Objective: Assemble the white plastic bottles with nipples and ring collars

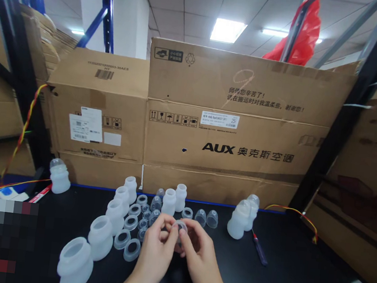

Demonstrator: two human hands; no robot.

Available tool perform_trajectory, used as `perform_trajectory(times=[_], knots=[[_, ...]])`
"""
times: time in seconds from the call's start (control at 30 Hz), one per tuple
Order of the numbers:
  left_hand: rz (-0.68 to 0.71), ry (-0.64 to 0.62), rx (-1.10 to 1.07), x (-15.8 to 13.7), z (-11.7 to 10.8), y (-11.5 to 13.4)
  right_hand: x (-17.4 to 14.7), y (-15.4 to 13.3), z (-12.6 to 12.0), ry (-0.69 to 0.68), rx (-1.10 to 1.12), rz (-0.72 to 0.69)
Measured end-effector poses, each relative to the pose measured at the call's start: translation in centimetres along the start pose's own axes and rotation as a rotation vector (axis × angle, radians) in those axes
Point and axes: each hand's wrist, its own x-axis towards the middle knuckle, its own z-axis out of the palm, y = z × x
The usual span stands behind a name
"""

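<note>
Small clear cap (179,228) is pinched betw. left hand (157,251) & right hand (197,256), at 6 o'clock of table (295,281). Grip is fingertip-only; cap could be dropped onto rings (131,249) at 9 o'clock.

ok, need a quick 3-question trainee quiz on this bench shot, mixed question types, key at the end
1. True or false: the left hand and right hand hold one small clear cap between their fingertips.
2. Multiple choice: the open-topped white bottles lie in a row on which side of the hands? A) the person's left B) the person's right C) behind the cardboard boxes
3. Fill in: the tool with the dark handle lies on the black table just in front of the two capped ______.

Key: 1 true; 2 A; 3 bottles
</note>
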Motion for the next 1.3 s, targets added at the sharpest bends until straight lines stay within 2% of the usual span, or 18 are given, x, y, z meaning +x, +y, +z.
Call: perform_trajectory(times=[0.1, 0.2, 0.3, 0.4, 0.5, 0.63, 0.73, 0.97, 1.13, 1.2, 1.3], knots=[[-0.035, 0.035, -0.072, 0.3, -0.1, -0.5, -0.3, 0.8, 0.9, 0.046, 0.041, -0.005], [-0.055, 0.035, -0.042, 0.4, -0.4, -0.8, -0.3, 1.1, 0.8, 0.067, -0.027, -0.019], [-0.056, -0.021, 0.063, 0.4, -0.5, -0.5, 0.0, 0.6, -0.1, 0.055, -0.123, -0.055], [0.025, -0.088, 0.228, 0.1, -0.4, 0.4, 0.3, -0.1, -1.1, 0.018, -0.256, -0.153], [0.022, -0.140, 0.193, 0.1, -0.3, 0.9, 0.4, -0.5, -1.4, -0.010, -0.316, -0.218], [-0.022, -0.054, 0.007, 0.4, -0.3, 0.6, 0.0, -0.2, -0.8, 0.015, -0.289, -0.215], [-0.033, -0.009, -0.023, 0.5, -0.4, 0.4, -0.3, 0.2, -0.2, 0.010, -0.236, -0.196], [0.058, -0.105, 0.162, 0.1, -0.8, 0.9, 0.1, 0.0, -0.8, 0.036, -0.244, -0.192], [0.090, -0.093, 0.197, 0.2, -0.8, 1.0, 0.4, -0.6, -1.6, -0.043, -0.382, -0.274], [0.097, -0.084, 0.222, 0.3, -0.8, 1.0, 0.3, -0.5, -1.5, 0.007, -0.393, -0.274], [0.120, -0.044, 0.241, 0.2, -0.8, 0.8, 0.2, -0.2, -1.0, 0.043, -0.321, -0.201]])
